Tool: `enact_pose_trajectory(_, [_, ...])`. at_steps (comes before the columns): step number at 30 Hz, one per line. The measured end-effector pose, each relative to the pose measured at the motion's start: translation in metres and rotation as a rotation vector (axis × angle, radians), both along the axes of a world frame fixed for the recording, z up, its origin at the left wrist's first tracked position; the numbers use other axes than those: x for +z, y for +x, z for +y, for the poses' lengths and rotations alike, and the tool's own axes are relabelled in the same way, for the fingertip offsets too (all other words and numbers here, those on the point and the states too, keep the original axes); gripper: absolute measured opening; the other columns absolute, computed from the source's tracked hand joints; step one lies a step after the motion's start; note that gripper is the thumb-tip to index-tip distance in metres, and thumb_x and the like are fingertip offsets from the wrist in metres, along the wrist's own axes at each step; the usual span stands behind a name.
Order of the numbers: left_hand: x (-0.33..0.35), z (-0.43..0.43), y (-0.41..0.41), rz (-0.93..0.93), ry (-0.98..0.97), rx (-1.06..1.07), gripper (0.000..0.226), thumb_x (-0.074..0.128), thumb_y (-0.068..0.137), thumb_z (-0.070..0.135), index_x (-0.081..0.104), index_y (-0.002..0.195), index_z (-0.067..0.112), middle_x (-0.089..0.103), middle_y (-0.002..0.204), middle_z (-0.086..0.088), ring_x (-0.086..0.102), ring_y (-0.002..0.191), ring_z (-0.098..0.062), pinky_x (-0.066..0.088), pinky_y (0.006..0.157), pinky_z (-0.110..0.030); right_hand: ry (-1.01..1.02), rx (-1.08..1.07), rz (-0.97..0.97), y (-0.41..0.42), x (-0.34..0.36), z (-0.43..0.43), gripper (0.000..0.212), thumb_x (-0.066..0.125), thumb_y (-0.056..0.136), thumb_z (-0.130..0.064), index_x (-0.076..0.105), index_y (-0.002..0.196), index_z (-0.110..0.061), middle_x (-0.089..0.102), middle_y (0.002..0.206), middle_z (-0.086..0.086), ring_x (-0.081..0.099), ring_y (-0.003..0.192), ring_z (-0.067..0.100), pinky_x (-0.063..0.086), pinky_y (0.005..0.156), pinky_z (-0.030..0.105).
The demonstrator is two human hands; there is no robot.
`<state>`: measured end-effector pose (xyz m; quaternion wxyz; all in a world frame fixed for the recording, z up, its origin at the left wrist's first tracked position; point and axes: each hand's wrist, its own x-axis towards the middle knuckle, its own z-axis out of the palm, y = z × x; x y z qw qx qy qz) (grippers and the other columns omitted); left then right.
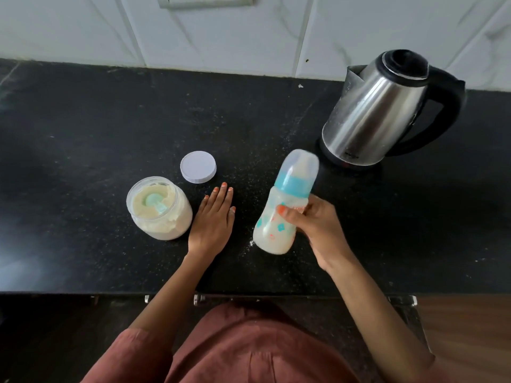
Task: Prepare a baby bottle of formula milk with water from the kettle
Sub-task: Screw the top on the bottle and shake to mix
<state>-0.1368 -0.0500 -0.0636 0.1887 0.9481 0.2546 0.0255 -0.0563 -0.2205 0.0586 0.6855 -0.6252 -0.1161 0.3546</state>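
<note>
My right hand (312, 228) grips a baby bottle (273, 230) around its middle and holds it tilted above the counter. The bottle has a teal collar, a clear cap over the teat, and milky liquid inside; it looks slightly blurred. My left hand (213, 219) lies flat, palm down, on the black counter (83, 134) between the bottle and an open jar of formula powder (160, 208). A teal scoop (154, 203) rests in the powder. The jar's white lid (198, 166) lies on the counter behind my left hand. A steel kettle (387, 109) with a black handle stands at the back right.
White tiled wall (249, 31) runs along the back of the counter. Specks of spilled powder dot the counter near the bottle's base (251, 243). The counter's front edge (249, 294) runs just in front of my body, with drawer handles below it.
</note>
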Motion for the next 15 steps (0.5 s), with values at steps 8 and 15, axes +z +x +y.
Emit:
enact_pose_trajectory(8, [0.000, 0.000, 0.000, 0.012, 0.018, 0.002, 0.050, 0.021, 0.101, 0.028, 0.007, 0.147, 0.017, 0.001, 0.157, 0.003, -0.002, 0.144, -0.011, -0.003, 0.115, -0.027, -0.023, -0.014, -0.003, -0.005, -0.005, 0.001, 0.035, 0.071, 0.059, -0.026, 0.065, 0.092, -0.020, 0.071, 0.089, -0.004, 0.066, 0.089, 0.012, 0.053, 0.082, 0.033])
enact_pose_trajectory(15, [0.002, -0.002, -0.001, 0.003, 0.034, 0.007, 0.049, 0.020, 0.101, 0.027, 0.006, 0.147, 0.016, 0.000, 0.157, 0.002, -0.002, 0.144, -0.011, -0.005, 0.114, -0.025, 0.271, -0.431, 0.216, 0.022, 0.001, -0.003, 0.027, 0.062, 0.076, -0.026, 0.059, 0.102, -0.019, 0.068, 0.094, -0.005, 0.066, 0.086, 0.006, 0.055, 0.067, 0.023])
